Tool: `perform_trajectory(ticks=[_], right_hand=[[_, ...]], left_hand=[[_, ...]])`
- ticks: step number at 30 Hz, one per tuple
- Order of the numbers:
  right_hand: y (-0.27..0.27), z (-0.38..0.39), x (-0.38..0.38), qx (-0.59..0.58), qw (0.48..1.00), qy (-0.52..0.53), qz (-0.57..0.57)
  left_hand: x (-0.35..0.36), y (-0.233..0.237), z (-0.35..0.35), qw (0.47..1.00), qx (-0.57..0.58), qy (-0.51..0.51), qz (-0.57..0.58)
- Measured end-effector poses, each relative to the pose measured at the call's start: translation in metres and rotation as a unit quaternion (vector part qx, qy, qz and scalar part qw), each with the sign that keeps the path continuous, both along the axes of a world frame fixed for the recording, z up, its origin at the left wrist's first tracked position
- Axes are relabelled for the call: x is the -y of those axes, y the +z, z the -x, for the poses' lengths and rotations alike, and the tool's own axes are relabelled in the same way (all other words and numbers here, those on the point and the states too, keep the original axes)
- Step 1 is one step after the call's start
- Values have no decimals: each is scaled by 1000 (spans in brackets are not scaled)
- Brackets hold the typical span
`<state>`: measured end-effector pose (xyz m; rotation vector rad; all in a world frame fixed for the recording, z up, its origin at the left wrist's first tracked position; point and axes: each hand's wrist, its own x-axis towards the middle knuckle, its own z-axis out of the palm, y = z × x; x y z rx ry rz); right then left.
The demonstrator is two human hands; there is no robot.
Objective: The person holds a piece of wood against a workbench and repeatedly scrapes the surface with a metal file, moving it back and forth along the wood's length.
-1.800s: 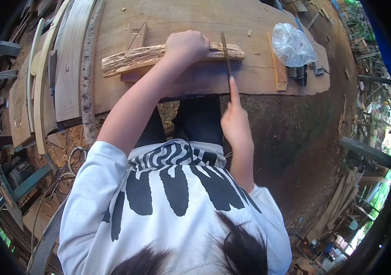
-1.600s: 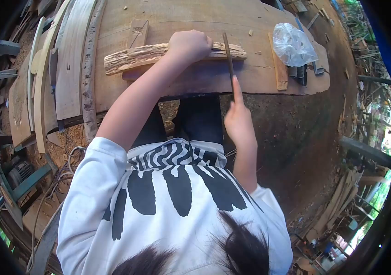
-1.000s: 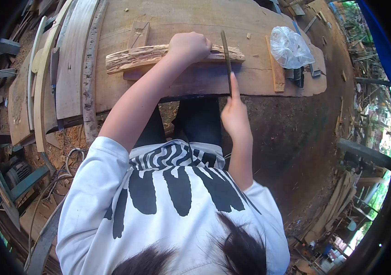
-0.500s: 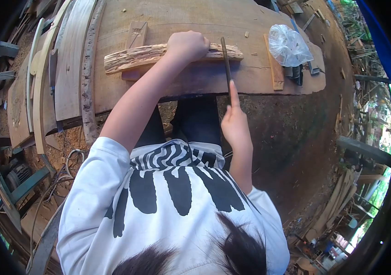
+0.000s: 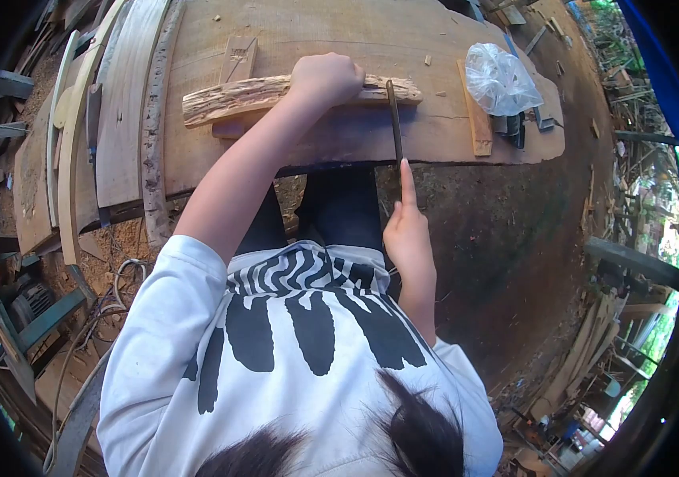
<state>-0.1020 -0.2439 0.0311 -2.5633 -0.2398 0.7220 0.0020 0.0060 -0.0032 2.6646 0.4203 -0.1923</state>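
Your left hand [image 5: 326, 79] is clamped over the rough wood piece [image 5: 236, 98] just right of its middle, its fingers mostly hidden. Your right hand [image 5: 411, 234] is closed around the near end of the slim metal tool [image 5: 395, 123], index finger laid along it. The tool's tip overlaps the wood's right part; you cannot tell how firmly it touches. The wood lies crosswise near your edge of the worktop [image 5: 339, 36], above a board [image 5: 232, 128] that shows along its near side.

The wood looks stiff and fairly light, but its grooved face is likely splintery and apt to crumble. The thick middle seems your best hold, with the fingers kept well off the tool's line. The tool should handle as rigid, best gripped at its near end.

Just behind the wood's left half, a small marked plank [image 5: 238, 57] limits sliding it away. Well to the right sit a wooden strip [image 5: 476, 119] and a clear plastic bag [image 5: 503, 79]; long boards [image 5: 128, 111] line the left.
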Motion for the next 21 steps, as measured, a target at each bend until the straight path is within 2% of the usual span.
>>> perform_trajectory(ticks=[3,10,14,16,21], right_hand=[[-16,-21,-20,63,998,29,-7],[-22,-69,-54,79,995,32,-54],[-20,-23,-16,82,995,41,-28],[-14,-2,2,28,999,21,-15],[-12,-21,-12,37,998,39,-13]], left_hand=[[0,-1,-3,1000,2,-7,-3],[1,2,0,1000,3,8,-10],[1,-1,-1,1000,-1,19,-13],[0,-3,-2,1000,2,2,-15],[-1,-4,-1,999,4,-33,-12]])
